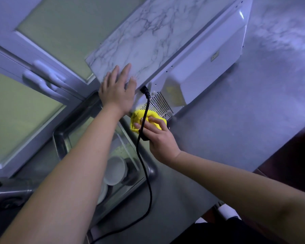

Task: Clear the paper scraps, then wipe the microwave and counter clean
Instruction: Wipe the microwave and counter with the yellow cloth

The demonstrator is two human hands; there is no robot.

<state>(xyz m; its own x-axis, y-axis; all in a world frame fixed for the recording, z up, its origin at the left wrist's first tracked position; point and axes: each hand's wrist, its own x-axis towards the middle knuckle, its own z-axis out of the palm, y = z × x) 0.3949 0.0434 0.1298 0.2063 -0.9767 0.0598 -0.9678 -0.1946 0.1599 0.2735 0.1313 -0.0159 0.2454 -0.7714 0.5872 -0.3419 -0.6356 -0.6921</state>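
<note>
Head view: the left hand [117, 88] lies flat, fingers straight, on the marble-patterned top of the white microwave [197, 67]; at its 5 o'clock the right hand [158, 136] grips a yellow cloth [154, 117] against the microwave's vented lower corner on the counter [245, 124]; a black power cord [144, 164] crosses over the cloth and fingers; at 7 o'clock a steel sink [153, 171] holds white bowls [115, 170].

Both forearms bare to the elbow, no sleeves in view; left hand [117, 90] and right hand [159, 138] ungloved, no rings.
</note>
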